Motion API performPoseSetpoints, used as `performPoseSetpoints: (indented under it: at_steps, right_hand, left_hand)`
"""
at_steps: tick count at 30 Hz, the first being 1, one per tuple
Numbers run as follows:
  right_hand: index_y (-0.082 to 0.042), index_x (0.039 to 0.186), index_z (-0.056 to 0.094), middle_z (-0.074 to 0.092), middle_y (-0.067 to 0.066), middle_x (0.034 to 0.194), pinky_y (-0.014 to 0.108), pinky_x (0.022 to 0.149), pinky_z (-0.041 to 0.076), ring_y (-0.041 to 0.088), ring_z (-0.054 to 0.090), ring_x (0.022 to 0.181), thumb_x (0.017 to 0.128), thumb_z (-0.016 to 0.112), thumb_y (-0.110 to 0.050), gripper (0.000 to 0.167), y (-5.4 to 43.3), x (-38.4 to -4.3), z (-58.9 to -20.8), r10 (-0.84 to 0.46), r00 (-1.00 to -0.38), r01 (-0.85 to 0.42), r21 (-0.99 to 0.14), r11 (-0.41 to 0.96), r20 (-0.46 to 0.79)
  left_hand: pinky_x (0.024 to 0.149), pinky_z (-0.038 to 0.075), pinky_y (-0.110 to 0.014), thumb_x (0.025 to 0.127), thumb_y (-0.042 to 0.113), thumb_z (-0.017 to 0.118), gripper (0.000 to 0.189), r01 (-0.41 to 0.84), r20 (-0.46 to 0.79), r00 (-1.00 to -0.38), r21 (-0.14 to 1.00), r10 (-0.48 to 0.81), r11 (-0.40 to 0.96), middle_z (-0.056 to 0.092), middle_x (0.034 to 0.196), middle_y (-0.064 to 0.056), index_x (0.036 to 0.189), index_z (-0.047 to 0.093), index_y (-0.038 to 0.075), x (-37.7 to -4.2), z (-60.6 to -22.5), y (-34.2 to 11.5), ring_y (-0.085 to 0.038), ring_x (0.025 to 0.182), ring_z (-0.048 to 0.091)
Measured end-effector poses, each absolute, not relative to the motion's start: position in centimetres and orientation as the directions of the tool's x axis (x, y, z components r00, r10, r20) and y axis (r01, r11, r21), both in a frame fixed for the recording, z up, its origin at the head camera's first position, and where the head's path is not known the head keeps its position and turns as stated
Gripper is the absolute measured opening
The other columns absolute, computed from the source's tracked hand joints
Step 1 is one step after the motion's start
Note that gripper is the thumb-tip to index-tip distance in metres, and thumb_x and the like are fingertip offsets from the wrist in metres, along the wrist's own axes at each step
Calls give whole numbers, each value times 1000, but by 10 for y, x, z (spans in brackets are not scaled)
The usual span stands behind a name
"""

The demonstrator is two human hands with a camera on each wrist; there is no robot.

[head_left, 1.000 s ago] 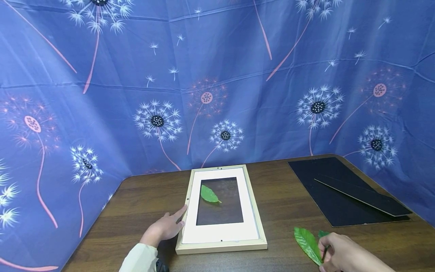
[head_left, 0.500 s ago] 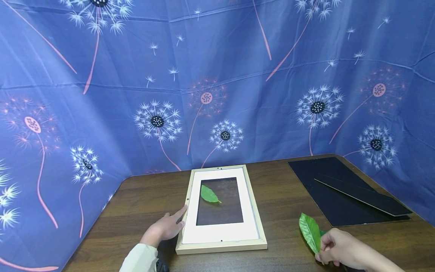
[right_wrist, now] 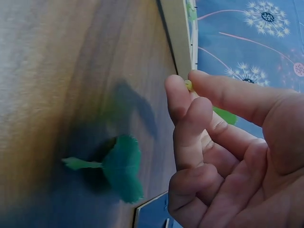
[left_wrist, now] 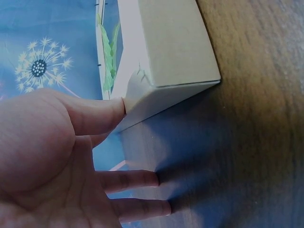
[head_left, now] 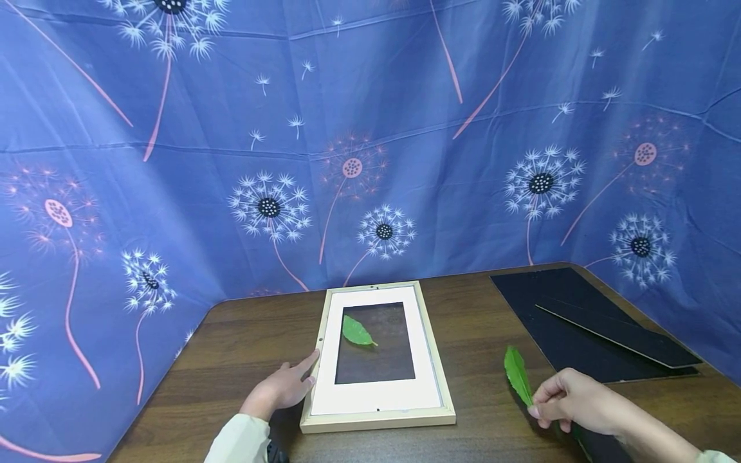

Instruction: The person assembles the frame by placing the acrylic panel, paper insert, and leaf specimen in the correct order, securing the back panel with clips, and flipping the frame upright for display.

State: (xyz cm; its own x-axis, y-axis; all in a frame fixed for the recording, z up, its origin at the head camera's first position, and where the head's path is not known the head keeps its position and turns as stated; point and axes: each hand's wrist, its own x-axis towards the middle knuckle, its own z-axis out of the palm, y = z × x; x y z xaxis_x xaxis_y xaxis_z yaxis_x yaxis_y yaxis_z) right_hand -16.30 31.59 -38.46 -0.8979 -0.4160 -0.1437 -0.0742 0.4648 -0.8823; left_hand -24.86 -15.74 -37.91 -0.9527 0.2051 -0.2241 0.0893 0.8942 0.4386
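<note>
Right of the frame (head_left: 379, 422), our right hand (head_left: 570, 402) pinches a leaf (head_left: 517, 373); our left hand (head_left: 282, 389), outstretched, touches the frame's left side. We seem mid-fetch; next calls for gentle carrying frameward.

left of the picture frame (head_left: 376, 421), by its near end, the left sleeve (head_left: 237, 440) is pale — off-white with a faint green tint, plain, its cuff (head_left: 251, 421) ending at the wrist. beside that cuff, on the side toward the frame, sits a small black piece (head_left: 276, 453), only partly in view, too little to name. the left hand (head_left: 282, 387) is bare, its palm (left_wrist: 52, 175) creased. well to the right of the frame, the right hand (head_left: 570, 402) is bare too, as is a stretch of forearm (head_left: 654, 432) behind it — past that, only a corner of the right sleeve (head_left: 713, 457) shows, in much the same pale colour.
</note>
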Motion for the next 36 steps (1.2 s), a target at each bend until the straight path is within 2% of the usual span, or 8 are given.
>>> performPoseSetpoints:
  at_steps: [12,23,29,36]
  right_hand:
    - [7,91,70,65,7,79,27,55,47,12,53,61,100,62,-7,19,308,-181,-366,-388,-914,-114,-841,529,-121]
    - [1,85,72,66,3,73,24,52,43,12,54,58,96,71,-17,22,291,-197,-351,-276,-957,-95,-793,602,-95]
    - [-2,83,72,65,1,71,28,56,46,16,56,60,94,74,-21,22,277,-205,-345,-204,-977,-89,-760,644,-59]
    - [-7,80,71,61,0,70,29,55,45,16,57,61,93,75,-23,21,259,-214,-340,-110,-993,-56,-702,710,-31]
  left_hand:
    - [105,29,-76,105,19,52,53,69,-228,-955,447,188,892,31,146,-48,156,40,9,-248,-380,-157,-65,131,37]
    - [105,29,-76,105,20,52,53,77,-226,-954,447,195,891,31,145,-49,155,40,9,-248,-380,-159,-66,131,38]
    - [105,30,-75,105,19,52,53,78,-223,-955,444,195,892,32,145,-49,156,40,9,-249,-380,-159,-66,130,39]
    - [105,29,-76,105,19,53,53,102,-206,-955,445,213,890,34,144,-48,155,41,9,-249,-381,-158,-65,132,38]
